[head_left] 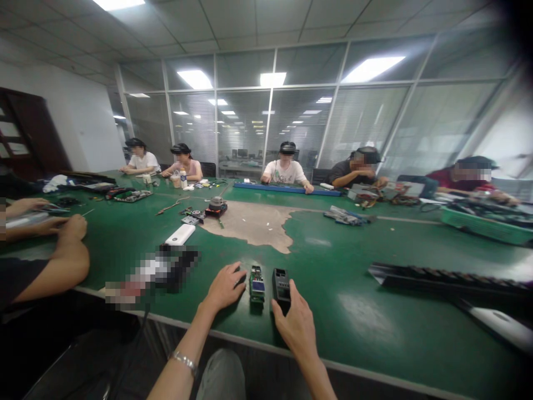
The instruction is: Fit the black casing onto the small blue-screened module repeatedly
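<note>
Both hands are open with spread fingers on the green table (pixel 358 250), the left hand (pixel 225 287) just left of a small circuit board (pixel 257 284), the right hand (pixel 296 326) at the near end of a black plastic case (pixel 281 284) just right of the board, both lengthwise away from the person.

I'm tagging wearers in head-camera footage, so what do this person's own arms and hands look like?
The left hand and right hand are bare, without gloves, and no sleeves show on the forearms. A silver link bracelet circles the left wrist; the right wrist shows no jewellery.
</note>
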`<state>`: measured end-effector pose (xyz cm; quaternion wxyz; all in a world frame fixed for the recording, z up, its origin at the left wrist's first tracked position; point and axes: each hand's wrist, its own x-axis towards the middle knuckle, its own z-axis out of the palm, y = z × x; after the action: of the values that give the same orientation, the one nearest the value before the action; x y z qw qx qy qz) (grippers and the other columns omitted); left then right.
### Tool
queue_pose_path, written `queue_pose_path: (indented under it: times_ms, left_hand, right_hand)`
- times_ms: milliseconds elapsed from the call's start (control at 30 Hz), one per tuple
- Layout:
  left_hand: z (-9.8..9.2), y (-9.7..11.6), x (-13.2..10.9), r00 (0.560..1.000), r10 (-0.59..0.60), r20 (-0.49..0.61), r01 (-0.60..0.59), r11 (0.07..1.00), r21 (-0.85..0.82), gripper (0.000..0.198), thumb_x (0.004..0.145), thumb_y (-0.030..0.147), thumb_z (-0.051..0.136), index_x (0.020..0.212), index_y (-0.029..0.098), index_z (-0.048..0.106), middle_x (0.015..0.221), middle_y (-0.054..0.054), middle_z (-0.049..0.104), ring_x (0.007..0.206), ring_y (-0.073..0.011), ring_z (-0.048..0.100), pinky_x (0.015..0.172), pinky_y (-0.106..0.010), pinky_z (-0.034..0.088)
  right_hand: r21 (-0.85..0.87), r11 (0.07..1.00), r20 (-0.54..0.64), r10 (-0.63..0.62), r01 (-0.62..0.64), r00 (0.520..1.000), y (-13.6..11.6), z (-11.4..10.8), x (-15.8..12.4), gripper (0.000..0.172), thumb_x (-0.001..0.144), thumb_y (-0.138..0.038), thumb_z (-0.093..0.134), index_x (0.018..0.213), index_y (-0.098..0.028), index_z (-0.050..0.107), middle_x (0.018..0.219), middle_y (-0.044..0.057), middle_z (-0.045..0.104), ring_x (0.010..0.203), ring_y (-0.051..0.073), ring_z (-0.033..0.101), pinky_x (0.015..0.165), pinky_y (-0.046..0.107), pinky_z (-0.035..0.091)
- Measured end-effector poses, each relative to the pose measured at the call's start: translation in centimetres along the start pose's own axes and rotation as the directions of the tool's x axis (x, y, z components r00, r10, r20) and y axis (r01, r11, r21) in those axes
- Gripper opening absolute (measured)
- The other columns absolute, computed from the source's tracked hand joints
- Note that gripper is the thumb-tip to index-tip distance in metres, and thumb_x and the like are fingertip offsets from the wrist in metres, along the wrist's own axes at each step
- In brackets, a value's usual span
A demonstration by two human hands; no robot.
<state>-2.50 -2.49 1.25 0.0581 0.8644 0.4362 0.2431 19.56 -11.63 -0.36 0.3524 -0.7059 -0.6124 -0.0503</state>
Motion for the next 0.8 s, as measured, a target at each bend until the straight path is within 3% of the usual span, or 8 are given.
queue_pose_path:
  times_ms: [133,367,600,800]
  left_hand:
    - [0.2,-0.1,0.0,1.0,-0.003,-0.013,0.003,1.0,-0.008,0.04,0.093,0.043,0.048,0.125,0.023,0.059,0.142,-0.009,0.046,0.13,-0.0247,0.043,0.111,-0.042,0.032]
    - [0.4,-0.2,0.0,0.999,-0.013,-0.037,0.012,1.0,-0.026,0.037,0.092,0.041,0.05,0.123,0.024,0.061,0.141,-0.008,0.048,0.129,-0.0246,0.045,0.11,-0.042,0.034]
    - [0.4,-0.2,-0.2,0.998,-0.034,-0.05,0.031,0.998,-0.045,0.036,0.091,0.04,0.051,0.121,0.024,0.062,0.14,-0.009,0.049,0.129,-0.025,0.045,0.11,-0.042,0.035]
    - [0.4,-0.2,-0.2,0.998,-0.033,-0.051,0.031,0.999,-0.045,0.035,0.091,0.041,0.051,0.119,0.023,0.063,0.141,-0.009,0.048,0.128,-0.0252,0.046,0.109,-0.042,0.036]
  right_hand:
    - [0.003,1.0,0.023,0.017,-0.017,1.0,0.0,0.0,-0.1,0.071,0.085,-0.041,0.049,0.141,-0.001,0.034,0.133,0.022,0.052,0.122,0.031,0.05,0.103,0.043,0.037]
    - [0.212,0.962,0.021,0.17,-0.171,0.985,-2.1,-2.0,1.2,0.074,0.086,-0.051,0.047,0.143,-0.006,0.034,0.135,0.019,0.052,0.122,0.03,0.052,0.101,0.041,0.041]
    - [0.248,0.963,0.115,0.08,-0.107,0.99,-6.8,-2.9,2.8,0.074,0.085,-0.046,0.051,0.142,-0.003,0.034,0.13,0.022,0.055,0.119,0.03,0.055,0.096,0.038,0.044]
    - [0.19,0.972,0.207,0.097,-0.137,0.973,-8.5,-2.0,3.0,0.07,0.085,-0.04,0.052,0.143,-0.005,0.033,0.119,0.022,0.062,0.11,0.031,0.061,0.088,0.037,0.046]
